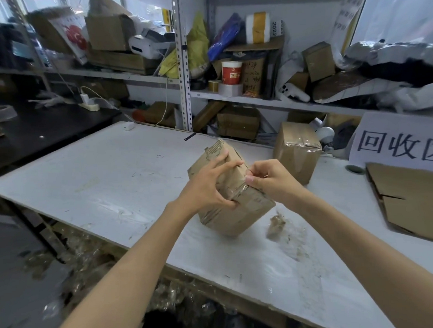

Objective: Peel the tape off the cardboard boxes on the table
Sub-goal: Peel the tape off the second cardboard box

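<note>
A brown cardboard box (240,212) stands tilted on one edge in the middle of the white table (107,183). Clear tape (236,190) wraps across its top face. My left hand (209,189) grips the box from the left, fingers spread over its top and thumb underneath. My right hand (270,178) pinches the tape at the box's upper right edge with thumb and fingers closed. A second taped cardboard box (296,150) stands upright behind, to the right.
A crumpled wad of peeled tape (276,224) lies just right of the box. A flattened cardboard sheet (410,200) lies at the right edge under a white paper sign (398,143). Cluttered shelves (232,96) rise behind the table. Tape scraps (90,263) litter the floor on the left.
</note>
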A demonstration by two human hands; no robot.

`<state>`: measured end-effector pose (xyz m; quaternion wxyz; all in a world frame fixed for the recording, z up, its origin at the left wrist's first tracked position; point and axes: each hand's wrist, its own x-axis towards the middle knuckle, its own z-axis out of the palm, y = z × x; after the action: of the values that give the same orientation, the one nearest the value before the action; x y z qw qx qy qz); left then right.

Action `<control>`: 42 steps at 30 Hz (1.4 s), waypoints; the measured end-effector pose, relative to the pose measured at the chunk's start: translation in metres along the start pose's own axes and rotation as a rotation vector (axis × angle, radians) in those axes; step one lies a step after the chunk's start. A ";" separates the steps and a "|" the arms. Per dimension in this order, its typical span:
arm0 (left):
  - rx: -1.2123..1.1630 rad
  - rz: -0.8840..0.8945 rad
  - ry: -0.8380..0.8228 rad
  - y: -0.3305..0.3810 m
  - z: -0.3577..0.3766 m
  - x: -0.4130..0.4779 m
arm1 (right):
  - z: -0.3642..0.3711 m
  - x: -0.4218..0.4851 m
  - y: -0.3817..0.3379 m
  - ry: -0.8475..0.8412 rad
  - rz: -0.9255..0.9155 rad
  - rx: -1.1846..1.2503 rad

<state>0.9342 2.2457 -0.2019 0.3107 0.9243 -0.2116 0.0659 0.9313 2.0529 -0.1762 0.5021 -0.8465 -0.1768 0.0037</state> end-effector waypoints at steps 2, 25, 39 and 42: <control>0.016 0.014 0.018 0.003 0.000 0.001 | 0.001 -0.003 0.004 0.001 -0.003 0.044; 0.268 -0.050 0.068 0.030 0.024 0.015 | -0.007 -0.029 0.012 0.277 -0.193 -0.108; 0.389 -0.055 0.039 0.046 0.035 0.018 | -0.020 -0.034 0.020 0.280 -0.137 -0.224; 0.404 -0.034 0.049 0.048 0.037 0.020 | -0.022 -0.035 0.021 0.300 -0.102 -0.174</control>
<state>0.9315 2.1822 -0.2003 0.1251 0.9694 -0.1710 0.1242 0.9084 2.0145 -0.1898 0.4471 -0.8678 -0.1423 -0.1637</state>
